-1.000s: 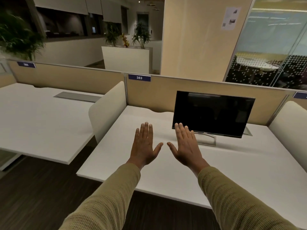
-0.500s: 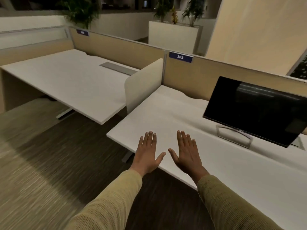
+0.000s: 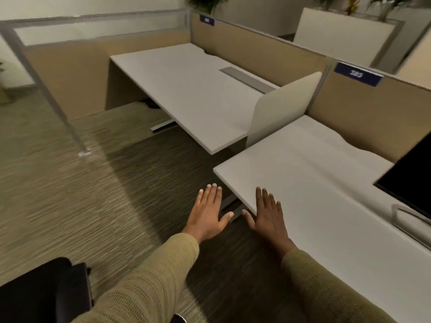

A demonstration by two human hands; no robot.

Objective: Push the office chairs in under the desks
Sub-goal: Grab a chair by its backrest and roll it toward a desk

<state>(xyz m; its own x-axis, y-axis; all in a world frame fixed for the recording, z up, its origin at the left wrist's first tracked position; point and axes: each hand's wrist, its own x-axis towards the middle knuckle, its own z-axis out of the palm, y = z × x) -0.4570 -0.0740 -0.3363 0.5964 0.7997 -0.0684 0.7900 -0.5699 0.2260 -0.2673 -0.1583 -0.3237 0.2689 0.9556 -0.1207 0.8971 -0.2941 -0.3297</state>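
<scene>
A black office chair (image 3: 44,290) shows partly at the bottom left corner, standing on the carpet away from the desks. My left hand (image 3: 208,214) is open, palm down, held in the air over the floor left of the near white desk (image 3: 326,194). Over that desk's front left corner my right hand (image 3: 269,216) hovers, fingers spread and holding nothing. A second white desk (image 3: 186,89) stands farther back to the left, with no chair visible under it.
A black monitor (image 3: 410,173) on a stand sits at the near desk's right. A white divider panel (image 3: 282,106) separates the two desks. Beige partitions (image 3: 256,47) run behind them. A slanted metal post (image 3: 51,94) meets the striped carpet at left. Planters stand beyond.
The view has swung left and down. The desks slid right in frame, the carpet and the black chair came into view. My hands stayed open, now at the near desk's left corner.
</scene>
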